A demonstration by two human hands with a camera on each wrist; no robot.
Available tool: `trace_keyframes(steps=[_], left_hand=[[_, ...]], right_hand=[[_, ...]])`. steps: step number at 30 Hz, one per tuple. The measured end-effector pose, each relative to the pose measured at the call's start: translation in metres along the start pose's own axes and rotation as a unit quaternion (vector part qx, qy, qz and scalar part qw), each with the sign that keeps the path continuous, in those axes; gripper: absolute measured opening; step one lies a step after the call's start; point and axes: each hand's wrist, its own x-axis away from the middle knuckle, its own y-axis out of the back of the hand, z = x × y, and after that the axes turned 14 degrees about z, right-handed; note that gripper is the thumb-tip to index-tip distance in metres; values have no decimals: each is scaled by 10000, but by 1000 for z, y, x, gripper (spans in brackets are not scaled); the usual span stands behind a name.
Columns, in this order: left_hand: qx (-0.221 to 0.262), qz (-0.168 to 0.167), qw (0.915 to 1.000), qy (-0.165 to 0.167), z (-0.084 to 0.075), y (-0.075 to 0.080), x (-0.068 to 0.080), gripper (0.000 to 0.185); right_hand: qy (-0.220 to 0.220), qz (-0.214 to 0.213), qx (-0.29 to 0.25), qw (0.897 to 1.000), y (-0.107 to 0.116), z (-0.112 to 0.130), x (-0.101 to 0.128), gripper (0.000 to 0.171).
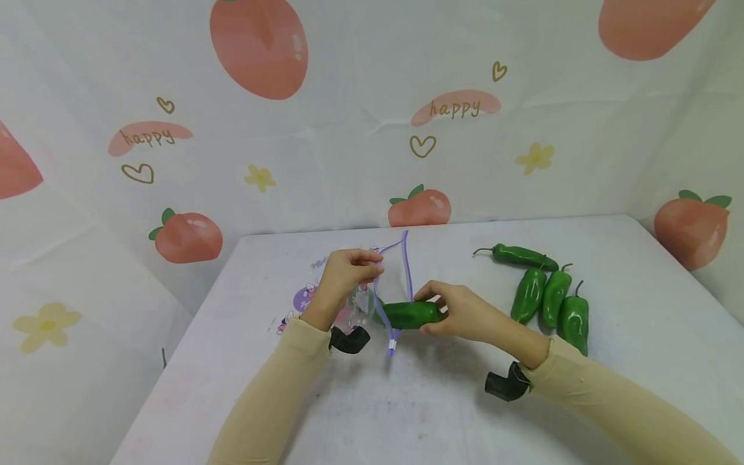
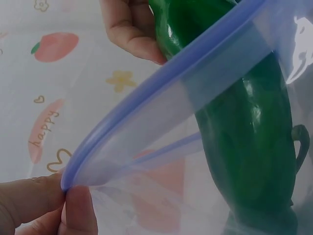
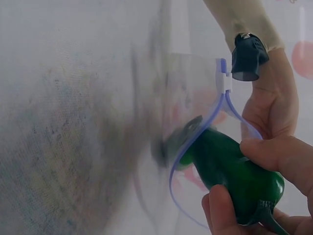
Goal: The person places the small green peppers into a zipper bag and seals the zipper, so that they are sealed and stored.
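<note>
We see the right hand (image 1: 465, 313) gripping a green pepper (image 1: 409, 314) by its stem end, thumb below and fingers curled over the top, so the fruit points left into the mouth of a clear zip bag (image 1: 372, 300) with a purple rim. The left hand (image 1: 343, 274) pinches that rim between thumb and forefinger and holds the mouth up off the white table (image 1: 407, 413), near its middle. The pepper's tip lies inside the opening; its stem end remains in the fingers outside.

The left wrist view shows the pinch (image 2: 63, 196) on the rim and the pepper (image 2: 244, 127) seen through the plastic. The right wrist view shows the bag's slider (image 3: 224, 81). Only the head view shows four more peppers (image 1: 546, 294) lying to the right, well apart from the bag.
</note>
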Motion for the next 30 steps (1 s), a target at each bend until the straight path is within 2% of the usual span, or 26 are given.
trace_keyframes(steps=[14,22,30], left_hand=[[41,13,10000,-80,0,0,0,21],[31,30,10000,-32,-2,0,-1,21],[-62,8,10000,48,-1,1,-1,20]], right_hand=[[176,-169,-18,9997,-2,-3,-1,38],[-105,-239,-170,9995,0,-3,-3,36],[-54,-297,-136,9995,-1,-5,-5,35]])
